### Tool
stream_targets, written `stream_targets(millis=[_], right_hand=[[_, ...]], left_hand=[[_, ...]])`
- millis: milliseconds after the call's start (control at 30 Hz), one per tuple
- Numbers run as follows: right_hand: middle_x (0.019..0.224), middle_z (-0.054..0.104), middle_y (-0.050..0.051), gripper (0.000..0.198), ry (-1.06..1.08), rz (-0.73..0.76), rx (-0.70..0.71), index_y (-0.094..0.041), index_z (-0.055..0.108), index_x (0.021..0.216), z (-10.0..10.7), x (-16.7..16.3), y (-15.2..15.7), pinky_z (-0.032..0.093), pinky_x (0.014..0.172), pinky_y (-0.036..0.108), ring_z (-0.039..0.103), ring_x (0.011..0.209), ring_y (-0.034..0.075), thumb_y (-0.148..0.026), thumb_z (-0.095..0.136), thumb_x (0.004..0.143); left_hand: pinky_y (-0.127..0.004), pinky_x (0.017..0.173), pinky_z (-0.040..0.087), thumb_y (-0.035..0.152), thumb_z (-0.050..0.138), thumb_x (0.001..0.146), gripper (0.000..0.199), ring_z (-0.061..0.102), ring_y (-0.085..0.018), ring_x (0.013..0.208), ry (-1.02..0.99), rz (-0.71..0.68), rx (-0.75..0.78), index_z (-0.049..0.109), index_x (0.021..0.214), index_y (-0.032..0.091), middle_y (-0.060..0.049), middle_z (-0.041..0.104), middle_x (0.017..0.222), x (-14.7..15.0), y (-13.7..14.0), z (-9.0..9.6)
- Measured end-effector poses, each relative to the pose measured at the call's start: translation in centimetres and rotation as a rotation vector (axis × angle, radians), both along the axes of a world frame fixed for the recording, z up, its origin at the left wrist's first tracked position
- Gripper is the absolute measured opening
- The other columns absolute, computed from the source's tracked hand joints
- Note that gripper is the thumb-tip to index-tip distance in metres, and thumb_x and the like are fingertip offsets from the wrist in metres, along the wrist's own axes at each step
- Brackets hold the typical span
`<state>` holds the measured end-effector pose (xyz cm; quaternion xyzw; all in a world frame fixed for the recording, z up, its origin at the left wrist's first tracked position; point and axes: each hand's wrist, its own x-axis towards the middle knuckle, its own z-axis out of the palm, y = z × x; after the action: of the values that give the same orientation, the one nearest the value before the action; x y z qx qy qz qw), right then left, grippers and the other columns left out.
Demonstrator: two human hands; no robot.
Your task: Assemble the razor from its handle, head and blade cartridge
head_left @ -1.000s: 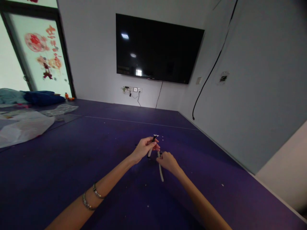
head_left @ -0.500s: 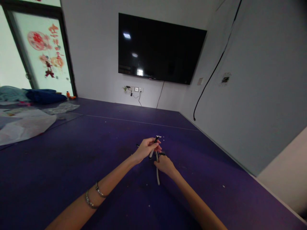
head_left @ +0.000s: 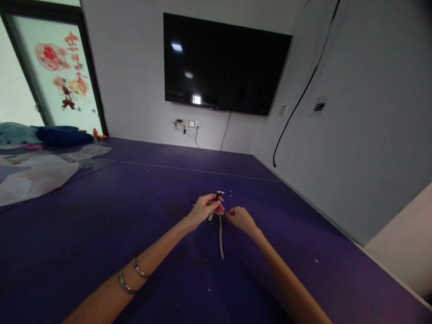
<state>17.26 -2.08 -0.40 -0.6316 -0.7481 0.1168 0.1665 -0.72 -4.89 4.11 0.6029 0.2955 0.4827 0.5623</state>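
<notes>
Pale strip (head_left: 221, 240) between hands, long axis running toward the body, upper end nearer right hand (head_left: 240, 219).
Left hand (head_left: 202, 211) grips black-and-white tool (head_left: 217, 196); right fingers bunched, grip unclear.

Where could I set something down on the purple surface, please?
Apart from specks, it looks bare between the right hand and right wall, and between the bracelets and plastic. It's crowded around the left hand and strip.
</notes>
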Motion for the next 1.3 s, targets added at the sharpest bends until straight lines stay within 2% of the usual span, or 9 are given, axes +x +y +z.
stream_targets(millis=[167, 333, 600, 933, 1100, 1300], right_hand=[[0.085, 0.068, 0.006, 0.025, 0.076, 0.038, 0.064, -0.020, 0.071, 0.088, -0.9, 2.1, 1.7, 0.041, 0.070, 0.023, 0.060, 0.080, 0.017, -0.028, 0.049, 0.079], [0.095, 0.064, 0.006, 0.026, 0.048, 0.140, 0.120, -0.023, 0.070, 0.097, -2.2, 2.4, 2.2, 0.040, 0.079, 0.025, 0.057, 0.089, 0.018, -0.027, 0.050, 0.080], [0.095, 0.062, 0.006, 0.024, 0.018, 0.170, 0.103, -0.025, 0.070, 0.093, -2.3, 2.0, 2.0, 0.039, 0.080, 0.026, 0.055, 0.091, 0.018, -0.025, 0.051, 0.079], [0.091, 0.061, 0.006, 0.017, 0.094, 0.180, 0.146, -0.021, 0.069, 0.083, -2.9, 2.0, 2.4, 0.041, 0.079, 0.025, 0.056, 0.088, 0.017, -0.020, 0.054, 0.075], [0.086, 0.065, 0.006, 0.017, 0.145, 0.191, 0.182, -0.019, 0.070, 0.080, -2.2, 2.1, 2.7, 0.041, 0.079, 0.028, 0.058, 0.086, 0.018, -0.022, 0.053, 0.075], [0.076, 0.069, 0.005, 0.023, 0.357, 0.197, 0.199, -0.015, 0.070, 0.080, 0.2, 1.6, 2.0, 0.045, 0.067, 0.025, 0.062, 0.071, 0.017, -0.018, 0.048, 0.074]], left_hand=[[-0.026, 0.062, 0.049, 0.024, 0.057, 0.078, 0.017, 0.061, -0.012, 0.058, -0.011, 0.033, -0.031, 0.056, 0.090, 0.012, -0.004, 0.063, 0.069, -0.1, 0.3, -0.6], [-0.024, 0.060, 0.047, 0.025, 0.057, 0.077, 0.019, 0.060, -0.011, 0.057, 0.003, 0.047, -0.036, 0.056, 0.091, 0.012, -0.002, 0.062, 0.067, -0.1, 0.6, -1.3], [-0.023, 0.059, 0.046, 0.025, 0.056, 0.078, 0.018, 0.059, -0.010, 0.057, 0.023, 0.043, -0.027, 0.056, 0.091, 0.012, -0.002, 0.061, 0.067, -0.1, 0.4, -1.3], [-0.023, 0.057, 0.046, 0.026, 0.056, 0.078, 0.020, 0.059, -0.010, 0.056, 0.017, 0.023, -0.022, 0.055, 0.092, 0.012, -0.002, 0.061, 0.067, -0.1, 0.6, -1.8], [-0.023, 0.058, 0.046, 0.026, 0.056, 0.078, 0.019, 0.059, -0.010, 0.056, 0.005, 0.019, -0.026, 0.055, 0.092, 0.012, -0.002, 0.061, 0.067, -0.1, 0.6, -1.8], [-0.024, 0.059, 0.047, 0.026, 0.056, 0.078, 0.019, 0.059, -0.010, 0.056, 0.004, 0.033, -0.054, 0.055, 0.092, 0.012, -0.002, 0.061, 0.067, 0.0, 0.6, -1.9]])
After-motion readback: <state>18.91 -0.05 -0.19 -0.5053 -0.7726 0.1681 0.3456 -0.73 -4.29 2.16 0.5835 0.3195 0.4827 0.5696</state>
